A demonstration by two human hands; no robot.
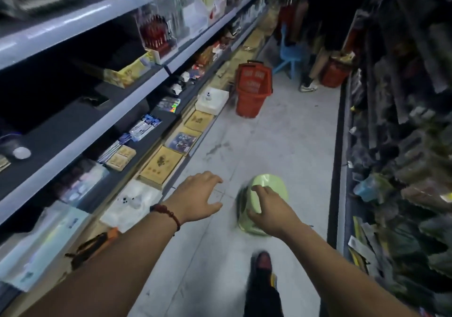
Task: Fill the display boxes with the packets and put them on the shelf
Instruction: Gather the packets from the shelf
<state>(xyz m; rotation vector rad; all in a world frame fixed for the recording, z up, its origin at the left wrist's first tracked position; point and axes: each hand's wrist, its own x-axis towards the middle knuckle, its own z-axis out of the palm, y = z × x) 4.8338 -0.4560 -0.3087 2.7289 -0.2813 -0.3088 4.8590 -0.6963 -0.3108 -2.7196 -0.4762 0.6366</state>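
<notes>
Two hands reach low: the left hand [195, 194] is spread open, holding nothing; the right hand [266, 209] curls over a smooth, rounded, pale green plastic stool [269, 182]. A firm grip on its rim would keep it steady. Flat cardboard boxes [161, 162] lie along the shelf [73, 27] at the left.
</notes>
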